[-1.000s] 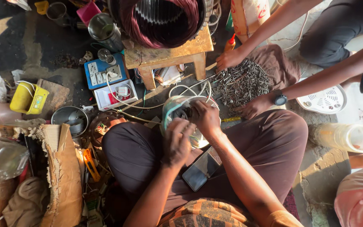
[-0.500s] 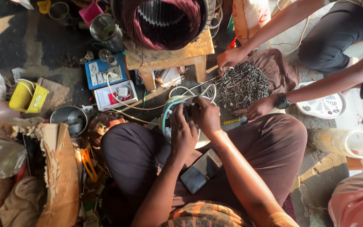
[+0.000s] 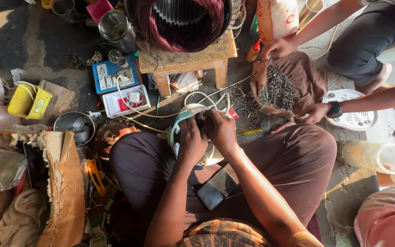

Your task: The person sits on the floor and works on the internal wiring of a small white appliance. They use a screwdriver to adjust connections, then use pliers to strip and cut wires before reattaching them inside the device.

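Note:
I sit cross-legged with a small round white-and-teal motor housing [image 3: 178, 127] between my knees. My left hand [image 3: 191, 139] is closed on its near side and my right hand [image 3: 221, 130] grips its top; my fingers hide the centre of the part. White cable [image 3: 196, 97] loops from the housing toward a blue switch board [image 3: 110, 75]. A dark phone [image 3: 217, 187] rests on my lap just below my hands.
A wooden stool [image 3: 186, 57] carries a large stator with maroon windings [image 3: 181, 18]. Another person's two hands [image 3: 277, 45] [image 3: 314, 112] hold a brown cloth heaped with screws [image 3: 277, 89]. A yellow box [image 3: 28, 100], a steel bowl [image 3: 75, 124], a white fan cover [image 3: 350, 110] and a plastic jar [image 3: 376, 158] lie around.
My left hand has slid up closer to the right one on the housing. The other person's hands have shifted slightly at the screw cloth.

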